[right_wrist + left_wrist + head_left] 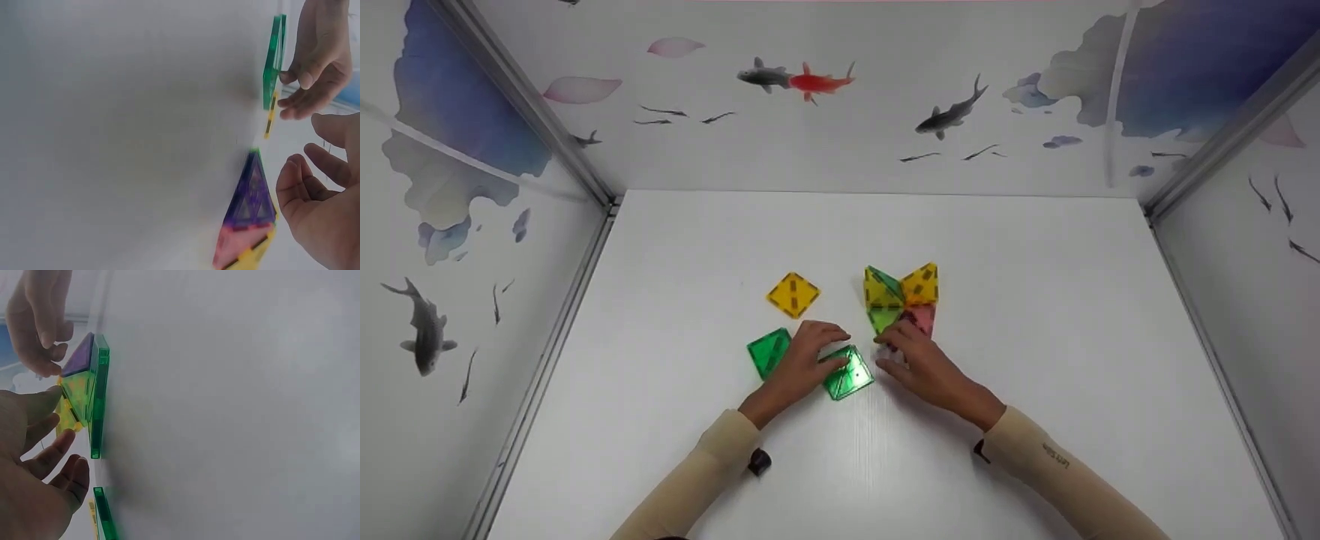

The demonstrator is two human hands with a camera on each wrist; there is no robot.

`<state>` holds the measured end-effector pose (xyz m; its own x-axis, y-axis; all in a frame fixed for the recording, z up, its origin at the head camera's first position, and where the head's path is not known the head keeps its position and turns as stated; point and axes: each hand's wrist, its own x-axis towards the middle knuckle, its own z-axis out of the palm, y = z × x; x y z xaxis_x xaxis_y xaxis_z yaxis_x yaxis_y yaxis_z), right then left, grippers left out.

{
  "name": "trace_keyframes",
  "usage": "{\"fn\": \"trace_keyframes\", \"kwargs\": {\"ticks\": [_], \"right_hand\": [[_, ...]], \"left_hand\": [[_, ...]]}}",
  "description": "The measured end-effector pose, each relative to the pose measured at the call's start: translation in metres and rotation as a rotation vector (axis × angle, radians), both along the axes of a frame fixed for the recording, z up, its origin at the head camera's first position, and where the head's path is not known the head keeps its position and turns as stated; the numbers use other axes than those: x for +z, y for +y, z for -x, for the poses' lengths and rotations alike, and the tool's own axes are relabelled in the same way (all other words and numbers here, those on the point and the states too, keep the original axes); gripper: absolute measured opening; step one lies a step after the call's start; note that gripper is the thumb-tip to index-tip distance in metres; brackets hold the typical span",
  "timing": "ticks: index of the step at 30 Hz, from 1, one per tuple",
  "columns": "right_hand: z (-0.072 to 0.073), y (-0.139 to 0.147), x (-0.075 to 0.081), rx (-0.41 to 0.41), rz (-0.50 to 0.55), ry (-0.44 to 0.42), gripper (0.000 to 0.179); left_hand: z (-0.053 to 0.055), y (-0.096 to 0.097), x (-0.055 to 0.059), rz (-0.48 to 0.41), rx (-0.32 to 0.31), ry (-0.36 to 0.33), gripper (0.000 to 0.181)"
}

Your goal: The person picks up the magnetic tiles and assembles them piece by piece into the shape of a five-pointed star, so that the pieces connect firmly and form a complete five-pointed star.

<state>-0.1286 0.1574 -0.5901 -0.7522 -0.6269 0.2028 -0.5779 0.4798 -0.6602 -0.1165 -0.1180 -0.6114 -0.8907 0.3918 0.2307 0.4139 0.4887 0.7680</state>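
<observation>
My left hand (802, 363) is over the table with its fingers spread, its thumb right at the edge of a green square magnetic tile (851, 377). Another green tile (766, 351) lies partly hidden behind that hand. My right hand (931, 373) hovers at the near side of a joined shape of coloured magnetic tiles (922, 283), fingers loosely bent and nothing between them. This shape has yellow, green and red parts, and a purple triangle (251, 199) shows in the right wrist view. In the left wrist view both hands stay apart, around the tiles.
A yellow square tile (793, 295) lies flat beyond my left hand. White panels printed with fish enclose the white table (1035, 300) at the back and sides. A small black object (760, 462) shows beside my left sleeve.
</observation>
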Motion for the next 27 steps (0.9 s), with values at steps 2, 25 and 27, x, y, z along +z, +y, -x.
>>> {"fn": "trace_keyframes", "kwargs": {"ticks": [2,25,27], "right_hand": [[-0.002,-0.005,-0.001,0.031,-0.032,-0.052,0.037],[-0.003,-0.035,-0.016,-0.013,-0.185,-0.156,0.052],[-0.003,-0.035,-0.023,-0.036,-0.132,-0.182,0.052]], "left_hand": [[-0.001,-0.002,-0.003,0.026,-0.004,0.022,0.038],[-0.006,-0.011,-0.005,0.280,-0.037,0.016,0.052],[-0.005,-0.011,-0.004,0.279,-0.048,0.007,0.050]]}}
